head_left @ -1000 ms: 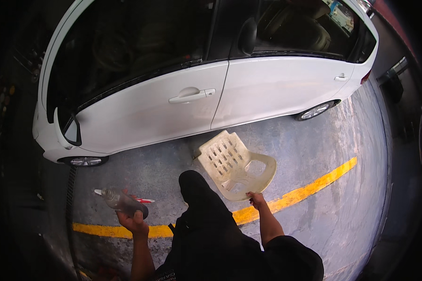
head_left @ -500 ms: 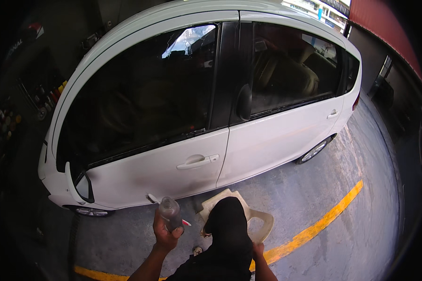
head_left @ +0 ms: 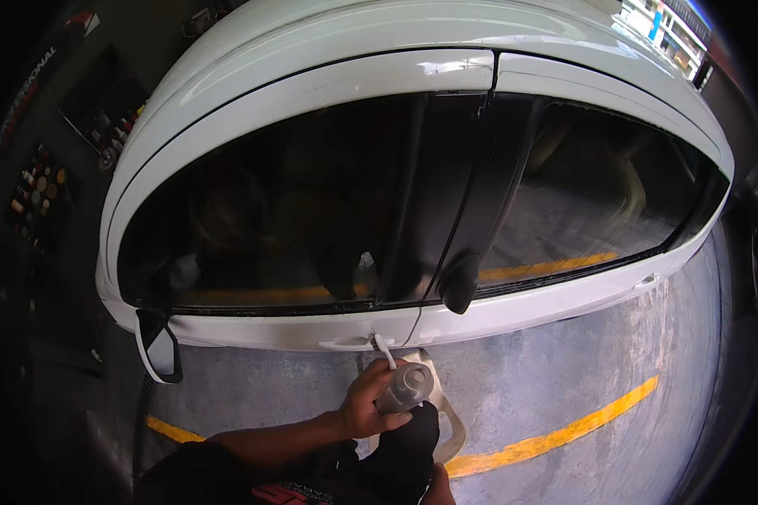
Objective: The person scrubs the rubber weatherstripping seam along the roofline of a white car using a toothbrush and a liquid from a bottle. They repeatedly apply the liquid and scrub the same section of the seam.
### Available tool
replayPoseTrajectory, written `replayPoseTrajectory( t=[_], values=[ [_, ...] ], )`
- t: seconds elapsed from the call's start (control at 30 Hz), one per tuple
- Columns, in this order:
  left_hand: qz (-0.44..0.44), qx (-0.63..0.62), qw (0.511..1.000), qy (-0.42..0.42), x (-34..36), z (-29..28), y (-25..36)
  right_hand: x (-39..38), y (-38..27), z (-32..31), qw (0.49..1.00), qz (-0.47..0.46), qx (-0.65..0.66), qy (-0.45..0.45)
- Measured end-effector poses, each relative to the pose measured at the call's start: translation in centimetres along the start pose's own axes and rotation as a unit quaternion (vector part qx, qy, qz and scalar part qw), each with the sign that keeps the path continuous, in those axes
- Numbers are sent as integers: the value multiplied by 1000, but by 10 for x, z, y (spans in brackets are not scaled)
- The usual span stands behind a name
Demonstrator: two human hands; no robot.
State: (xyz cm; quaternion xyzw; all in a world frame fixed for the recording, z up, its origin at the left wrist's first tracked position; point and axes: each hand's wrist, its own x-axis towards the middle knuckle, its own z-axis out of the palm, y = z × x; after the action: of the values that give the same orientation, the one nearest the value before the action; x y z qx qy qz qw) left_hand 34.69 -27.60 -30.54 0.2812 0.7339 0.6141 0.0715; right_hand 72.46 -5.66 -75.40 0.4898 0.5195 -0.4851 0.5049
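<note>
My left hand (head_left: 367,406) is wrapped round a clear bottle (head_left: 408,385) with a rounded top. A slim white-handled brush (head_left: 385,350) sticks out from the same hand, its head beside the door handle (head_left: 344,344) of a white car (head_left: 328,328); whether it touches the paint I cannot tell. Low in the picture is my right hand (head_left: 439,486), beside my black-clothed leg (head_left: 408,438) and a cream plastic seat (head_left: 455,433). Its fingers are hidden, so any hold on the seat does not show.
The car's side mirror (head_left: 158,345) juts out at the left. A dark rounded piece (head_left: 460,284) stands out at the door pillar. A yellow line (head_left: 564,427) crosses the grey floor. Bottles and round pads hang on the dark wall (head_left: 38,189) at far left.
My view has moved closer to the car and higher over it. My left hand has brought the bottle and brush rightward, with the brush now by the door handle.
</note>
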Motion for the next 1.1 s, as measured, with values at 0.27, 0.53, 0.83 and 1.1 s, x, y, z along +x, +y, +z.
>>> replayPoseTrajectory(
  t=[0.27,0.53,0.83,1.1],
  values=[
    [49,-38,996,-66,88,-1,108,-461,-294,-70,798,-544,219,139],
    [105,-66,983,-137,142,-20,200,-639,-343,-47,702,-689,178,21],
    [113,-129,975,-144,181,-39,230,-712,-370,-44,731,-654,166,102],
    [43,-186,976,-107,210,-81,210,-746,-399,-69,723,-618,201,235]
  ],
)
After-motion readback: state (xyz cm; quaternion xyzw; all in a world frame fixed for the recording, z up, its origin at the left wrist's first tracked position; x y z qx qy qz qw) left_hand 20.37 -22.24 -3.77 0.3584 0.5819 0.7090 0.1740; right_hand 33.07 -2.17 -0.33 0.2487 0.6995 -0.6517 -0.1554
